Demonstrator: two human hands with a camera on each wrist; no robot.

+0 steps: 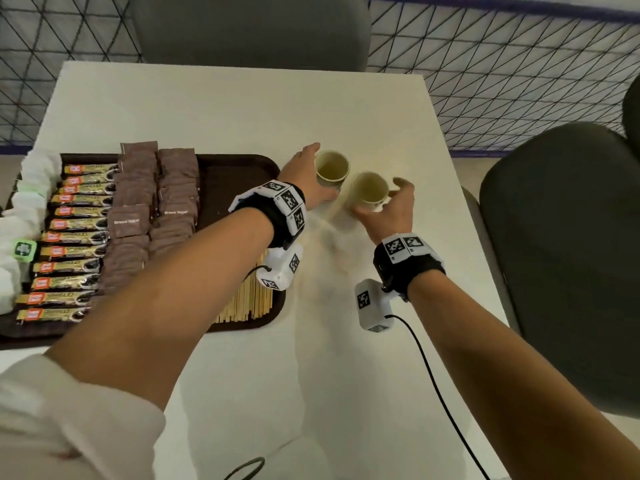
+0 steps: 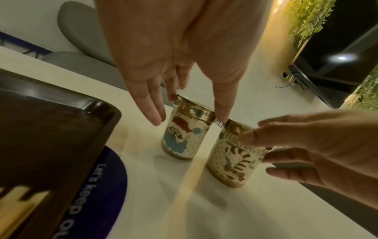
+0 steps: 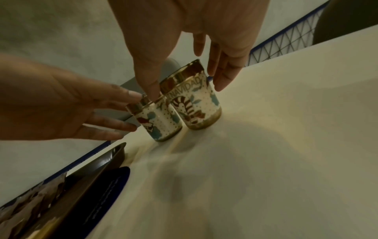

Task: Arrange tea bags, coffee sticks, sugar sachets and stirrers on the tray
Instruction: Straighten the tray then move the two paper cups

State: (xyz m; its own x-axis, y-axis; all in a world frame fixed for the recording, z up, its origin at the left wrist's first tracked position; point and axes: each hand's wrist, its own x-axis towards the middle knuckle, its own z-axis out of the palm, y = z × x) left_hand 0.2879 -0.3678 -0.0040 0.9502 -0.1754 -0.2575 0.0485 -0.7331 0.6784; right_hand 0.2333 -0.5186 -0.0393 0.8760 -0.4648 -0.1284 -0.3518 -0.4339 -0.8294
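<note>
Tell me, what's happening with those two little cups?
A person is reaching for two paper cups on the white table. The left hand is around the Santa cup, and the right hand is around the candy-cane cup. Fingers look spread, not squeezing yet. Beside them, the brown tray already holds coffee sticks, sugar sachets, tea bags and stirrers.

Café or office break area: white table (image 1: 242, 109), grey chairs (image 1: 249, 29), refreshment tray (image 1: 239, 174).

Tray (image 1: 239, 168): dark brown. Sugar sachets (image 1: 138, 188): brown, white lettering. Coffee sticks (image 1: 74, 237): gold-black, orange labels. Cups (image 2: 182, 135): cream, dotted, gold rims, Christmas prints. Table (image 1: 242, 105): white.
</note>
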